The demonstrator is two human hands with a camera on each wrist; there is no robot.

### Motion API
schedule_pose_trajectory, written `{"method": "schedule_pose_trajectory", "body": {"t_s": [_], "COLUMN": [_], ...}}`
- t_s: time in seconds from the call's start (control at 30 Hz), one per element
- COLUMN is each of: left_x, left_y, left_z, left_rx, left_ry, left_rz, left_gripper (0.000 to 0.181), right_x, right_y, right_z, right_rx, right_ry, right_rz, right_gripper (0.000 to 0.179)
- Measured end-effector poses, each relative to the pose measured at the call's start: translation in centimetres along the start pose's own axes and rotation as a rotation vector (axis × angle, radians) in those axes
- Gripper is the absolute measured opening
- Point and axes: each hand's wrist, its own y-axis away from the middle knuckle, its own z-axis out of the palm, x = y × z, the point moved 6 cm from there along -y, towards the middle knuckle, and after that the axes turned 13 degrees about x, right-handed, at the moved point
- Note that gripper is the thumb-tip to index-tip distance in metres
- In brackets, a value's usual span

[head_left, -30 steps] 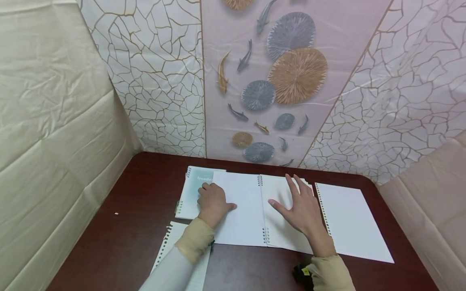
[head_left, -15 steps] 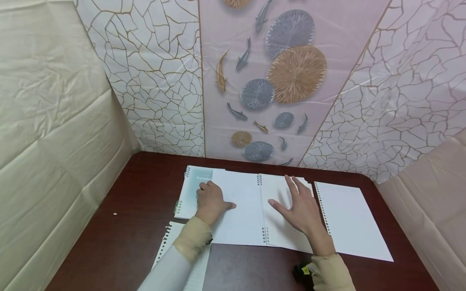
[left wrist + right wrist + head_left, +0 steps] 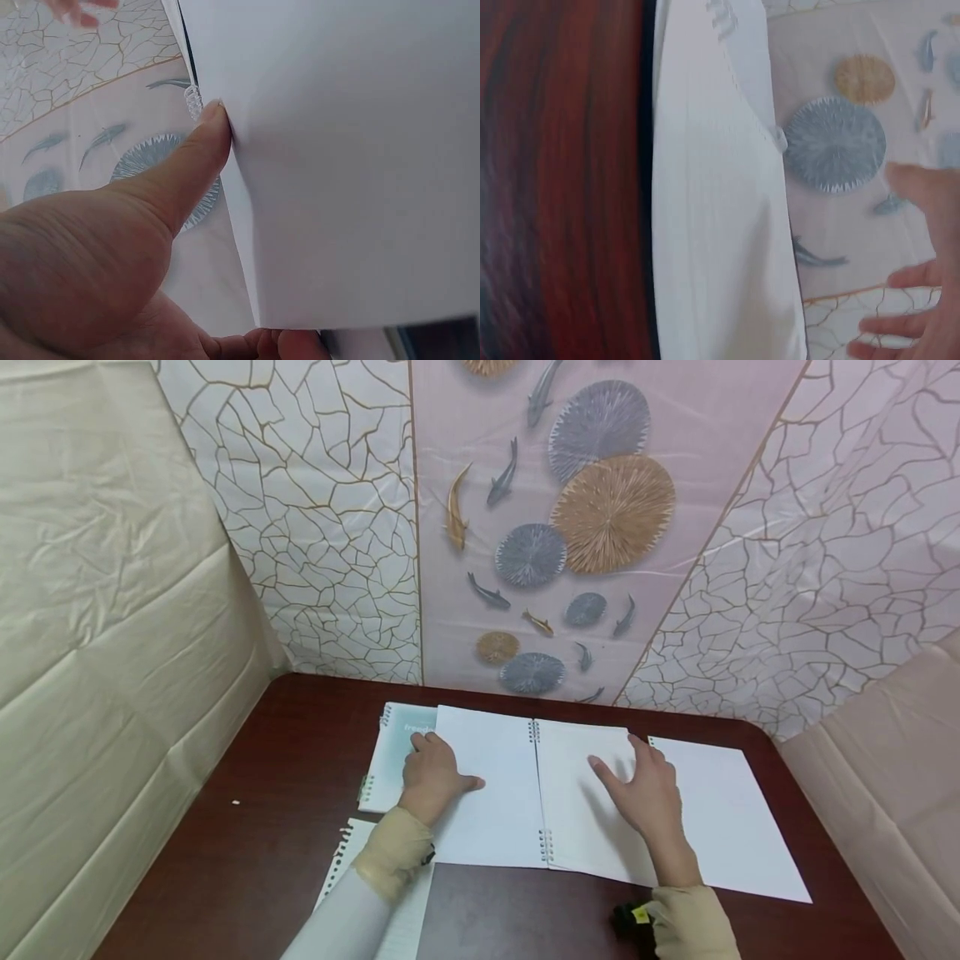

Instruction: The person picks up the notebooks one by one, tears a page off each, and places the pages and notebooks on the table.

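Observation:
A spiral notebook (image 3: 497, 814) lies open on the dark wooden table, with blank white pages on both sides of its wire binding. My left hand (image 3: 433, 777) grips the left edge, thumb (image 3: 196, 154) on top of the page and fingertips (image 3: 289, 345) curled at the edge below. Spread fingers and a raised thumb show on my right hand (image 3: 648, 787), which hovers over the outer edge of the right page (image 3: 572, 802). In the right wrist view its fingers are apart from the paper.
Partly under the left side lies a teal-covered spiral notebook (image 3: 396, 760). A lined torn-edged sheet (image 3: 352, 852) is below it, under my left forearm. To the right lies a loose punched white sheet (image 3: 738, 827). A patterned wall covering (image 3: 487, 568) rises behind the table.
My right hand has shifted right, from over the right page toward its outer edge, and its fingers have bent a little. The left hand keeps its hold with almost no movement.

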Motion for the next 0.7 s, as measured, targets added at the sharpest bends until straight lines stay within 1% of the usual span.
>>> {"method": "schedule_pose_trajectory", "body": {"t_s": [0.07, 0.13, 0.27, 0.37, 0.5, 0.7], "left_x": [0.0, 0.0, -0.1, -0.2, -0.3, -0.2], "left_y": [0.0, -0.1, -0.3, -0.5, -0.7, -0.6], "left_z": [0.1, 0.2, 0.3, 0.5, 0.7, 0.7], "left_rx": [-0.006, -0.017, -0.04, -0.061, -0.082, -0.077], "left_ry": [0.004, 0.003, 0.002, 0.006, 0.015, 0.017], "left_rz": [-0.006, -0.009, -0.02, -0.027, -0.029, -0.013], "left_gripper": [0.104, 0.103, 0.1, 0.101, 0.103, 0.1], "right_x": [0.9, 1.6, 2.4, 2.4, 2.3, 2.2], "right_y": [-0.1, -0.1, 0.2, 0.5, 0.9, 1.3], "right_z": [0.1, 0.4, 1.1, 1.6, 2.4, 3.3], "right_rx": [-0.043, -0.096, -0.214, -0.274, -0.302, -0.303], "right_ry": [0.033, 0.07, 0.135, 0.159, 0.161, 0.139], "right_rz": [0.044, 0.062, 0.056, 0.043, 0.021, 0.007], "right_gripper": [0.103, 0.105, 0.109, 0.111, 0.113, 0.116]}}
